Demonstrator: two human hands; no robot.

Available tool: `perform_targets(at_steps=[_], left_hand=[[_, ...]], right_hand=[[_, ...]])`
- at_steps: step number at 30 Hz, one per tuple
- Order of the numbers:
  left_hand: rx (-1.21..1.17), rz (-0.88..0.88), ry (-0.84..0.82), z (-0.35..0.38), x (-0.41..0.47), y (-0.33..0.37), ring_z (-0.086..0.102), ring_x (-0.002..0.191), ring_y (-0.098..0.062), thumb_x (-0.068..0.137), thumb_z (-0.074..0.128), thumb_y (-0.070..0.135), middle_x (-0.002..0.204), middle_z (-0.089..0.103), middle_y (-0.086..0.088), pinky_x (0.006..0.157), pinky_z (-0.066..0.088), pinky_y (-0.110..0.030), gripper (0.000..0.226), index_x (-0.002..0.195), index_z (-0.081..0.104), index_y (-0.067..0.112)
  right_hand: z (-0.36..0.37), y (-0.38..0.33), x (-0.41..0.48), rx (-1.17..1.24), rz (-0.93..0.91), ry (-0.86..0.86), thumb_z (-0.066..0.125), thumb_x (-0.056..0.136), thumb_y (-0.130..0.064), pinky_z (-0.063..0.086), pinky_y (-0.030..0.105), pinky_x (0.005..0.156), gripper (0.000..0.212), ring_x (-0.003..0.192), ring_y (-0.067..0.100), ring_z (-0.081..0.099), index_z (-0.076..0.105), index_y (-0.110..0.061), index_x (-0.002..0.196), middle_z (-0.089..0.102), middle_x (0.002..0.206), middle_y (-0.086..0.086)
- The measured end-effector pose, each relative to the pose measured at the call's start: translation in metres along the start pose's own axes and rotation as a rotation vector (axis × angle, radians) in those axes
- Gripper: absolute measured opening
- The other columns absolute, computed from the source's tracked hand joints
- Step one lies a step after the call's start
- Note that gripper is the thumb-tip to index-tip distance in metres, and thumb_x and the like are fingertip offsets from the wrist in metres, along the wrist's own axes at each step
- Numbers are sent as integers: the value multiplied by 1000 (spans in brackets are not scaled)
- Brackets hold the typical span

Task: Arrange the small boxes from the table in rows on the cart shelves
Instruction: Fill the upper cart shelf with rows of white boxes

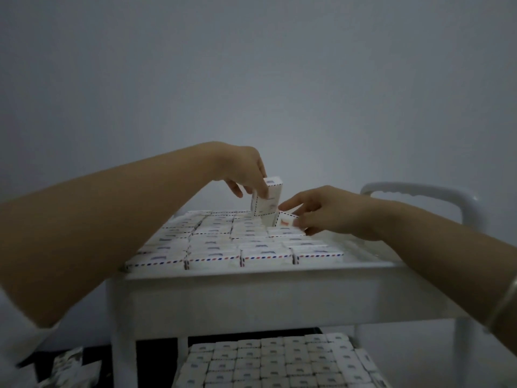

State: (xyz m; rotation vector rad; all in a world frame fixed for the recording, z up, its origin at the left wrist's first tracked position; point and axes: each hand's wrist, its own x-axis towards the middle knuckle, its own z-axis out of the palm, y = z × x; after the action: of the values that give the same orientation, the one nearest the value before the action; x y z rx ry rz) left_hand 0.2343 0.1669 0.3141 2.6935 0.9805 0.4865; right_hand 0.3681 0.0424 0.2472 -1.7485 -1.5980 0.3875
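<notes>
Left hand [243, 175] grips a small upright bundle of boxes [267, 196], can't tell how many, up at the 12 o'clock end of the cart's top shelf [251, 277]. Right hand [321, 211] pinches a tilted box [285, 219] just at 4 o'clock of that bundle, right by the far row. The rest of that shelf is packed with flat rows of boxes [223, 243]. Lower boxes [274, 362] sit in a tidy grid at 6 o'clock underneath. The cart handle [419, 191] is at 2 o'clock, and there's a bracelet [503, 298] on the right wrist.
</notes>
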Motion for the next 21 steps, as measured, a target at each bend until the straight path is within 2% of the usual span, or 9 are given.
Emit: perform_targets(at_steps=[3,7,9,11,14,15,18,21], left_hand=[[-60,5,0,5,-2,3,63,81,-8,83,74,17,95,69,-2,65,58,-21,32,112,65,7],[-133,45,-11,17,-5,11,67,85,-11,82,75,13,93,71,-3,70,59,-23,30,110,66,6],[-109,41,-76,23,-6,12,69,82,-11,81,75,10,95,72,-5,73,59,-25,36,114,62,7],[-44,24,-150,28,-8,11,70,84,-12,80,76,11,100,72,-7,74,57,-24,41,117,57,11],[49,20,-164,26,-13,11,64,91,-8,81,76,17,102,70,2,75,47,-19,34,112,63,17],[70,19,-159,25,-14,12,61,96,-9,82,76,19,100,67,6,79,45,-20,30,109,65,19],[122,3,-180,26,-16,13,53,115,-15,85,72,21,96,61,11,106,37,-34,19,104,69,26],[152,-13,-199,27,-21,11,46,125,-17,92,61,18,107,59,10,113,30,-39,21,108,70,27]], right_hand=[[1,-1,0,45,26,17,60,91,-1,55,13,63,26,76,8,65,62,-6,117,69,106,11],[-1,-4,-5,82,2,13,63,90,-3,53,12,60,22,69,3,68,68,-7,111,70,97,3],[-1,-4,-8,46,9,-5,65,91,-9,51,11,59,19,69,2,67,72,-13,108,69,91,-2],[0,-4,-10,-13,29,-21,62,93,-14,50,10,59,18,78,6,66,72,-17,108,69,97,0],[1,-4,-11,-24,55,29,53,96,-5,50,11,54,20,78,8,66,67,-11,109,69,106,8],[1,-4,-11,-31,61,56,50,95,-1,49,12,52,20,75,7,65,65,-8,107,69,105,10],[3,-6,-13,-122,78,77,41,93,7,47,13,44,26,69,8,62,61,-8,103,68,94,7],[5,-6,-15,-227,78,82,37,91,7,45,15,41,32,70,9,60,57,-11,109,64,91,1]])
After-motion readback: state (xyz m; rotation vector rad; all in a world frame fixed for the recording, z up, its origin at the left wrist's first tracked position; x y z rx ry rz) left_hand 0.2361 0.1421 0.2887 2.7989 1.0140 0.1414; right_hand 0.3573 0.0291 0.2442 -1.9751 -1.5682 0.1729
